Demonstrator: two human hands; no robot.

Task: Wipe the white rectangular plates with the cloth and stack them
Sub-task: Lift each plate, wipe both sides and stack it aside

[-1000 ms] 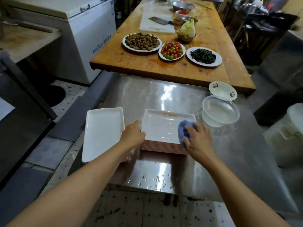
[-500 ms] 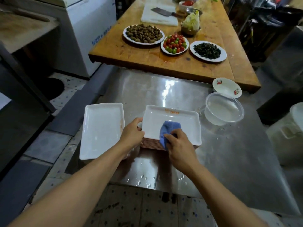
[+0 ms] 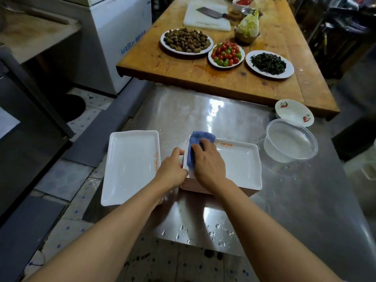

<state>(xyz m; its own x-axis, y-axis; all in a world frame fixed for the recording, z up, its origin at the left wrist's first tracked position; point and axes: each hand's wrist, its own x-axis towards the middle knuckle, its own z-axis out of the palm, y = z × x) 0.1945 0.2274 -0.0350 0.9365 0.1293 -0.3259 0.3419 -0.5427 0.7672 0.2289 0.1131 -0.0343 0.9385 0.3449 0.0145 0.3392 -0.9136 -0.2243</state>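
Pressing blue cloth into top plate, right fingers flat; left fingers pinch rim.

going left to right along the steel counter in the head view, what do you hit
lone white plate → left hand → blue cloth under the right hand → plate stack → clear plastic bowl
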